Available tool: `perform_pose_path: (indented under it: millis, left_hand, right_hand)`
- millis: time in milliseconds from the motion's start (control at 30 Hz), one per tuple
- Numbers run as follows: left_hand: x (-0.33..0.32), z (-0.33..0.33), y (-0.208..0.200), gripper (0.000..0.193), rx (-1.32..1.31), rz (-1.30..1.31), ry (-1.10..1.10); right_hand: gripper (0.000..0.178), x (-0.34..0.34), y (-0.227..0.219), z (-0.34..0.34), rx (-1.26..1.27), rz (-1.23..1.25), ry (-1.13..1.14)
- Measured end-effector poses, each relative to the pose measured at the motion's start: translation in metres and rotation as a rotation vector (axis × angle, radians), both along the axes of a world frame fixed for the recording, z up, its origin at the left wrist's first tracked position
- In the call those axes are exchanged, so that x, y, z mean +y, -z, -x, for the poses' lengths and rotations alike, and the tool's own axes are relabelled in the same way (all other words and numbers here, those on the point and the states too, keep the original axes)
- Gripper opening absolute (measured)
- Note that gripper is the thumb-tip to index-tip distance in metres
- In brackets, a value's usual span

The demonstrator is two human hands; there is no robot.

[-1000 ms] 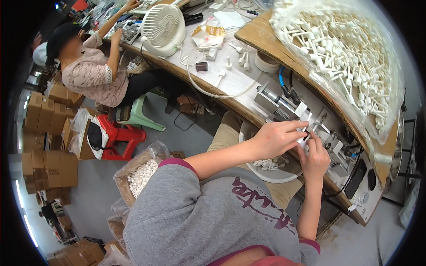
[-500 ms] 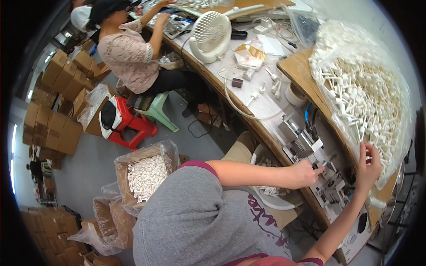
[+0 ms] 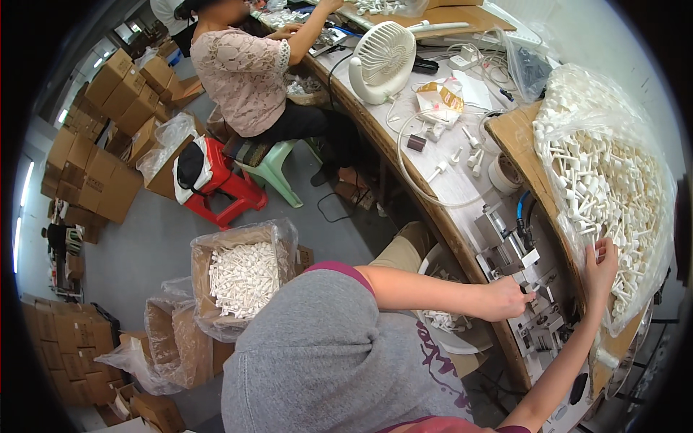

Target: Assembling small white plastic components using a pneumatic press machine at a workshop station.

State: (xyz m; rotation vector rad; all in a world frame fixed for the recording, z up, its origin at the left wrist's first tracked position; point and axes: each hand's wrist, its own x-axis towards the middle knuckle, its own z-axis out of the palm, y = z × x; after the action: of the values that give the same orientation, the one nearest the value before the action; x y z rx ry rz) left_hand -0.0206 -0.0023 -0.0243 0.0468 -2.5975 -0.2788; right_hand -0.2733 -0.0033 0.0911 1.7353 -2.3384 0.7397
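My left hand (image 3: 507, 298) is closed, its fingertips at a small metal jig (image 3: 546, 317) on the bench. What those fingers pinch, if anything, is too small to make out. Just beyond them sits a metal clamp block (image 3: 503, 234) with blue and black air tubes. My right hand (image 3: 601, 273) reaches to the near edge of a big clear plastic bag heaped with white plastic stemmed parts (image 3: 599, 180). Its thumb and fingers are closed around a white stemmed part (image 3: 596, 232) at the edge of the heap.
A cardboard sheet (image 3: 521, 137) lies under the bag. A white fan (image 3: 385, 61), a tape roll (image 3: 504, 175) and loose white parts stand farther along the bench. A white basin (image 3: 462, 339) is at my lap; a lined carton (image 3: 204, 289) of parts stands left. A co-worker (image 3: 242, 79) sits farther off.
The whole view has shifted, with the scene sliding right and down. My left hand's pointing finger is now more curled in at the jig. My right hand stays at the bag's edge.
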Motion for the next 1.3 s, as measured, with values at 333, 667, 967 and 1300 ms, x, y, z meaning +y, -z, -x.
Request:
perform_pose_path:
  millis: [333,667,967,1300]
  left_hand:
    - [0.019,-0.049,0.005,0.045,-0.174,-0.304,0.312]
    - [-0.017,-0.006,-0.075,0.051,0.548,-0.422,-0.058]
    - [-0.017,-0.011,-0.084,0.029,0.555,-0.401,-0.005]
    - [0.003,-0.033,-0.015,0.018,0.194,-0.122,-0.019]
  right_hand:
    - [0.021,0.019,0.0,0.026,-0.106,0.153,-0.019]
    - [0.025,0.07,-0.021,-0.072,-0.245,0.453,0.073]
    - [0.032,0.105,0.014,-0.145,-0.877,0.397,0.055]
    - [0.043,0.136,0.023,-0.131,-1.202,0.508,0.169]
